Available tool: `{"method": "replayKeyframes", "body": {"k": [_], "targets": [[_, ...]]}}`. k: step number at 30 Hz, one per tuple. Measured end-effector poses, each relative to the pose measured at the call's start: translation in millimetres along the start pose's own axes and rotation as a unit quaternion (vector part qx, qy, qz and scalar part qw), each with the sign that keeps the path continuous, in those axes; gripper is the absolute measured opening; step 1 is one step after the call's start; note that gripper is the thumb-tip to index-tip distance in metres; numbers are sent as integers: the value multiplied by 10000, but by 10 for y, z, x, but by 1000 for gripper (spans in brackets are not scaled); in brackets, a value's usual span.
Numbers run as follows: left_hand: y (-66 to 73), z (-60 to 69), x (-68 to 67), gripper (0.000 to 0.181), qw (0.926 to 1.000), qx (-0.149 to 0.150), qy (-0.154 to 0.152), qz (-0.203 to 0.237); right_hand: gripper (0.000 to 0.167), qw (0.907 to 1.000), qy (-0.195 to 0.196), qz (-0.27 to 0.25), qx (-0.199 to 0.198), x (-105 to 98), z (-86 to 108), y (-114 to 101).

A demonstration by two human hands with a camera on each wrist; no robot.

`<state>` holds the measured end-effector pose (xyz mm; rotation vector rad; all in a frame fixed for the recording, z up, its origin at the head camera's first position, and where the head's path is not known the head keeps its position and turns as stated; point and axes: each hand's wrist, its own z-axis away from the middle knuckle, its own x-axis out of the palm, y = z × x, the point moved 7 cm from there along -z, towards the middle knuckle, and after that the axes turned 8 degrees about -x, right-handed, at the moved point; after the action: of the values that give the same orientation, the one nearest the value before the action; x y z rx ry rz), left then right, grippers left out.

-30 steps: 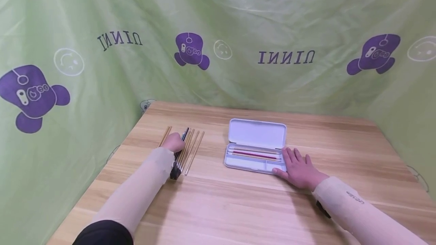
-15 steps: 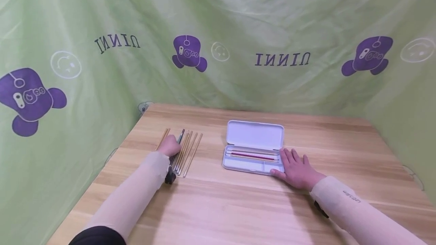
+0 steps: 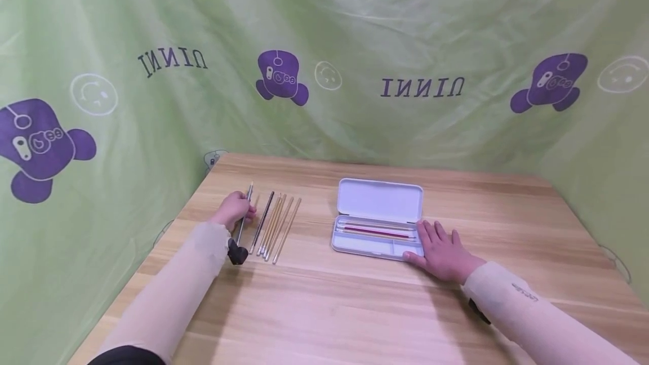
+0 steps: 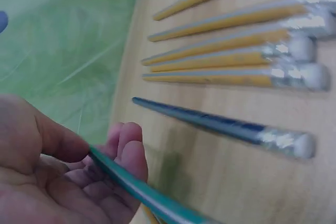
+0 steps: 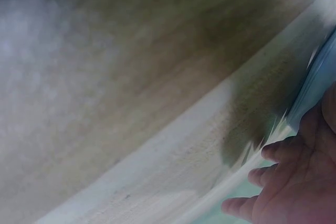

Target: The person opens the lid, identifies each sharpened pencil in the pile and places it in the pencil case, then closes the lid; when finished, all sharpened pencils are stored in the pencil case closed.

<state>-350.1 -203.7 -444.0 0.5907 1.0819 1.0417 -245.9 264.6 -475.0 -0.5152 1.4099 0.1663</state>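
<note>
My left hand (image 3: pixel 234 210) pinches a green-handled paintbrush (image 4: pixel 139 186) between thumb and fingers; its bristle end is out of the left wrist view. To its right on the table lies a dark blue paintbrush (image 4: pixel 197 118) with a metal ferrule and white bristles. Several yellow-handled paintbrushes (image 3: pixel 287 231) lie beside that one, roughly parallel. My right hand (image 3: pixel 442 253) is spread flat at the right end of a pale, open tin case (image 3: pixel 380 200), its thumb at the front corner. In the case's rear compartment lie several slender sticks (image 3: pixel 375 233), one of them red.
The wooden table (image 3: pixel 324 308) backs onto a green curtain (image 3: pixel 355 128) with purple prints. The case has two front compartments, one long and one short. A small black device (image 3: pixel 237 253) is strapped at my left wrist.
My left hand has drawn away to the left from the row with the green paintbrush in its grip, uncovering the dark blue one. My right hand and the case stay put.
</note>
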Motion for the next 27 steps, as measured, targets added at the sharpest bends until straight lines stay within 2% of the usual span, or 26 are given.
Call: {"method": "replayKeyframes", "body": {"k": [5,7,11,15,20,27], "targets": [[32,10,5,27,9987,-9,-71,-496,102,10000,14,-47,23,12,13,13],[42,4,3,30,9987,11,1,-502,103,10000,31,-53,17,11,11,13],[123,-22,-8,30,9997,184,124,-69,105,10000,24,-15,21,6,3,11],[285,-44,34,32,9982,431,-164,379,103,10000,7,-14,39,-7,-2,5],[518,-30,177,36,9938,640,-572,703,106,9999,-80,-84,61,-24,5,-16],[819,25,467,21,9839,903,-895,1257,105,10000,-23,-77,51,-16,4,-2]]}}
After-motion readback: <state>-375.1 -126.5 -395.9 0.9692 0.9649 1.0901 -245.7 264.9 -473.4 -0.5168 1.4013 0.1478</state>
